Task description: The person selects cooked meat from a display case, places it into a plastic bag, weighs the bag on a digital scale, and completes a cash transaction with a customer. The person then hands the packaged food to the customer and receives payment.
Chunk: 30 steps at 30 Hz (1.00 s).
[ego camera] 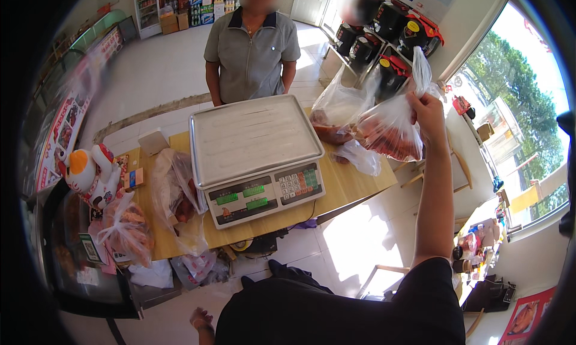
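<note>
My right hand (426, 113) grips the twisted neck of a clear plastic bag (391, 131) with reddish meat inside, at the right end of the wooden table (360, 183). Beside it stands another plastic bag (337, 104) of brownish food, and a crumpled plastic bag (362, 158) lies at the table's edge. My left hand (201, 319) hangs low beside my body, fingers loosely curled, with nothing seen in it. Before me a digital price scale (265, 192) has its green displays lit. Nothing lies on its metal pan (256, 135).
A person (252, 52) stands across the table. Left of the scale are a bag of food (177, 196), a knotted bag (128, 228), a lucky cat figurine (92, 174) and a glass display case (81, 264). Black jars (364, 48) fill a rack beyond. Chairs (463, 169) stand at right.
</note>
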Motion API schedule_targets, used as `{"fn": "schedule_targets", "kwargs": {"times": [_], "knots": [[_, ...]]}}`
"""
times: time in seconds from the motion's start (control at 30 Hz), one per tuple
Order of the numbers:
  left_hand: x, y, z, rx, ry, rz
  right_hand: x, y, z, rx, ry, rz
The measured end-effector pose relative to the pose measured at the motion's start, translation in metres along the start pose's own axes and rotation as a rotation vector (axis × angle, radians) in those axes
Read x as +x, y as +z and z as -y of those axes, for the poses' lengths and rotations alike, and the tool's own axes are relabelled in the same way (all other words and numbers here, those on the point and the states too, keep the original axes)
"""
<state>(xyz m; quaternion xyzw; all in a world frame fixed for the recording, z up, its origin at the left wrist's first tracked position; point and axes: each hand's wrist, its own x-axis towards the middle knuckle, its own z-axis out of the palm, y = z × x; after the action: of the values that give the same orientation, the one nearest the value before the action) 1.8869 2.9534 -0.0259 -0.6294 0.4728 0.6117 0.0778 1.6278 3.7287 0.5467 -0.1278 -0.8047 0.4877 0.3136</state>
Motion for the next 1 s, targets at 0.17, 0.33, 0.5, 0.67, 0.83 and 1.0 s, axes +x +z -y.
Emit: {"fn": "schedule_targets", "kwargs": {"times": [0.17, 0.33, 0.5, 0.67, 0.83, 1.0], "knots": [[-0.003, 0.011, -0.015, 0.026, -0.034, -0.011, -0.023, 0.014, -0.102, 0.093, 0.183, 0.035], [-0.007, -0.001, -0.012, -0.007, -0.032, -0.014, -0.061, 0.022, -0.175, -0.048, 0.300, 0.032], [-0.023, -0.016, -0.001, 0.045, 0.065, -0.037, -0.076, 0.023, -0.166, -0.477, 0.332, 0.150], [-0.035, -0.027, 0.014, 0.020, 0.132, -0.014, -0.093, 0.085, -0.056, -1.047, -0.361, -0.077], [-0.024, -0.034, 0.032, 0.242, 0.234, 0.062, -0.185, 0.251, 0.060, -0.130, -0.375, 0.604], [-0.025, -0.043, 0.067, -0.097, 0.082, 0.014, -0.273, 0.423, 0.167, 0.022, -0.768, 0.989]]}}
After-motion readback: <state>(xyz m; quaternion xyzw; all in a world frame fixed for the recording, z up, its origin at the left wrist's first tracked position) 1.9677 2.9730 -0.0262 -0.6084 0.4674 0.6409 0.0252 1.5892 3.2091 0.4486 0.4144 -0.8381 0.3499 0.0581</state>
